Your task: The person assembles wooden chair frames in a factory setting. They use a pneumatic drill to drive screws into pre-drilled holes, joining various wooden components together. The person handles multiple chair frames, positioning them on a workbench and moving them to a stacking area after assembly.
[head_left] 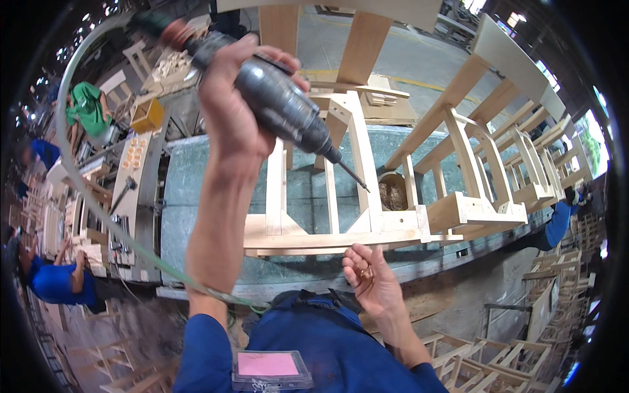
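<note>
My left hand [226, 108] is wrapped round the body of a dark grey air screwdriver [278, 98], raised high above the bench. Its long thin bit points down and right toward an upright of a pale wooden chair frame [327, 238]. Whether the tip touches the wood I cannot tell. A clear greenish hose [105, 219] loops from the tool's back end down past my left forearm. Just in front of the frame's near rail, my right hand [375, 281] is palm up with curled fingers, cupping small brass-coloured pieces that look like screws.
The frame lies on a green-topped workbench [196, 190]. A round tub [393, 191] of small brownish pieces stands behind it. More chair frames [481, 209] line up to the right. A hammer [124, 190] lies on the left side bench. People in green [88, 108] and blue [62, 281] work at left.
</note>
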The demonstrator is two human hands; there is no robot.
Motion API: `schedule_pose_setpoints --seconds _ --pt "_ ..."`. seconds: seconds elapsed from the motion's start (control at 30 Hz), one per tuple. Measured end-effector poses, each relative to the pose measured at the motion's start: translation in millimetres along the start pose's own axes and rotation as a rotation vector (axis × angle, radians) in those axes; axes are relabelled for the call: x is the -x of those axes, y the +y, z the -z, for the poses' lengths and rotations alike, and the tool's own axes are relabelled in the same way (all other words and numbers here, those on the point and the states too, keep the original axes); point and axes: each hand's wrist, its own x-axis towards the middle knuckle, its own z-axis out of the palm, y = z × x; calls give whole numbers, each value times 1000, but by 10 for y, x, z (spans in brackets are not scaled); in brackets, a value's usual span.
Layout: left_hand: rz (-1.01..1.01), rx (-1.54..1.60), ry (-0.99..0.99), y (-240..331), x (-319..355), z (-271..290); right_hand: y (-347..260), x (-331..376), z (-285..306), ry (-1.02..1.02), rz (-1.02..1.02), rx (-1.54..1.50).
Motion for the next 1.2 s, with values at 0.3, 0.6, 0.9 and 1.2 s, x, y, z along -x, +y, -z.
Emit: schedule_pose_setpoints --seconds 0.3,0.6,0.9,1.2 --pt "412 -4 166 -698 -569 375 312 -304 177 105 163 -4" --pt "486 -3 159 -1082 -649 419 114 -442 121 213 97 139" --pt "638 -60 153 -1223 -702 492 92 -483 138 201 90 187" --pt "726 -126 205 -1375 -688 594 102 -489 145 209 138 178"
